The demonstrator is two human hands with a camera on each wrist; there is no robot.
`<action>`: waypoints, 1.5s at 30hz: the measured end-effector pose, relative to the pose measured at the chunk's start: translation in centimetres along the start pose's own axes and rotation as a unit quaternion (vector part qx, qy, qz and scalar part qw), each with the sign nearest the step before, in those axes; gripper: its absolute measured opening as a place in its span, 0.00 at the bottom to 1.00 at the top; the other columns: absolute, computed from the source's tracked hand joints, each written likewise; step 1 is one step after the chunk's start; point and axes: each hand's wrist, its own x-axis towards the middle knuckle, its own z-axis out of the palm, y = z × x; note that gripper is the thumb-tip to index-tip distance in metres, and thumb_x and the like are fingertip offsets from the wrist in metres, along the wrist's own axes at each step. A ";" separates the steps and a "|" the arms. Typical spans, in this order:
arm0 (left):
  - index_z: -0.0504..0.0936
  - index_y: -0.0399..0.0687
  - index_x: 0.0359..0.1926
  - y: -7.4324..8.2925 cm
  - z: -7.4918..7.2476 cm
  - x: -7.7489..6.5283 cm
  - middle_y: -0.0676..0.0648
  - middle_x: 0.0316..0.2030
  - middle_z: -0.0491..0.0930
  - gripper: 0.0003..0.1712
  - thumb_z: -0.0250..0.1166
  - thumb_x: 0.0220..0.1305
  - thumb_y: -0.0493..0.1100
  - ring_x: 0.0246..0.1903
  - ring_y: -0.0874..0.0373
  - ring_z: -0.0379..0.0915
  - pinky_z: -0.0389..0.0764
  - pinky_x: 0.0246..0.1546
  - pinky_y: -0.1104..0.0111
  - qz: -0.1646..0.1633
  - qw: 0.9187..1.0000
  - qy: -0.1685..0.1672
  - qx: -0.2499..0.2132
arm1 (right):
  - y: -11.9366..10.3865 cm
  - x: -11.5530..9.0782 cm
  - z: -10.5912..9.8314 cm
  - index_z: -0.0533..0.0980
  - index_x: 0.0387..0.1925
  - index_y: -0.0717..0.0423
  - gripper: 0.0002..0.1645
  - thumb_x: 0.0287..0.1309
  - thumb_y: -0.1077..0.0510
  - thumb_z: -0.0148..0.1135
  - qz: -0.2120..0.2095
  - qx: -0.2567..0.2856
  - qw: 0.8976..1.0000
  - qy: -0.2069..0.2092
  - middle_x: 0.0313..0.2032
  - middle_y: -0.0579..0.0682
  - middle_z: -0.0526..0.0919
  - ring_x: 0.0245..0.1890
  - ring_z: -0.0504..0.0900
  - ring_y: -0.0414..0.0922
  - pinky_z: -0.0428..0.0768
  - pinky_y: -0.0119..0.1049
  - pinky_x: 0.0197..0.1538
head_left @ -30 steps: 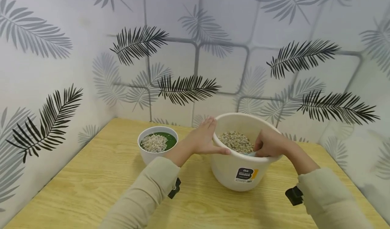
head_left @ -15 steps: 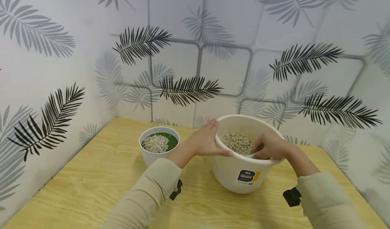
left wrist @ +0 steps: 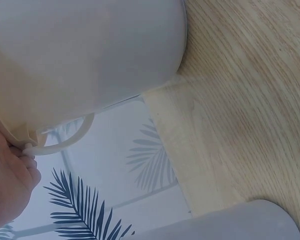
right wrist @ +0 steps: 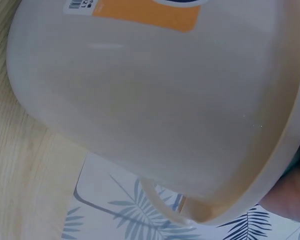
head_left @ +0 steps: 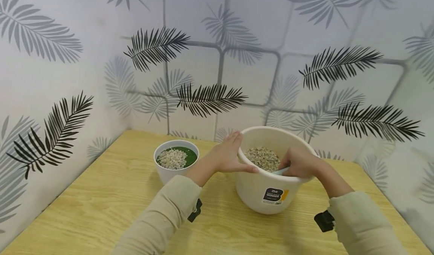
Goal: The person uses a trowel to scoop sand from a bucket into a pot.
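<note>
A cream plastic bucket (head_left: pixel 249 193) with a black and orange label stands right of the table's middle, partly filled with mixed tan and grey grains (head_left: pixel 261 158). My left hand (head_left: pixel 228 155) grips its left rim, thumb along the front edge. In the left wrist view, the fingers (left wrist: pixel 27 170) curl at the rim beside the bucket's handle (left wrist: pixel 65 144). My right hand (head_left: pixel 300 162) reaches over the front right rim and holds a pale blue-green object (head_left: pixel 280 171) inside the bucket, above the grains. Hand and rim hide most of that object, so its kind is unclear.
Left of the bucket stands a white bowl (head_left: pixel 164 175) with a pile of pale grains (head_left: pixel 172 159) on something green (head_left: pixel 191 157). Both rest on a wood-grain table (head_left: pixel 112 202), and leaf-patterned walls (head_left: pixel 200 70) close off its back and sides.
Inside the bucket, the right hand has shifted slightly and more of the pale blue-green object shows now. The left hand keeps its hold on the rim.
</note>
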 end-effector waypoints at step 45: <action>0.40 0.36 0.72 -0.2 0.1 -0.1 0.39 0.73 0.40 0.67 0.61 0.47 0.73 0.73 0.49 0.32 0.40 0.72 0.60 0.006 1.000 -0.009 0.013 | 0.6 -1.2 0.2 0.84 0.33 0.60 0.11 0.45 0.59 0.70 0.097 -0.062 0.978 0.175 0.30 0.54 0.87 0.32 0.83 0.52 0.80 0.46 0.37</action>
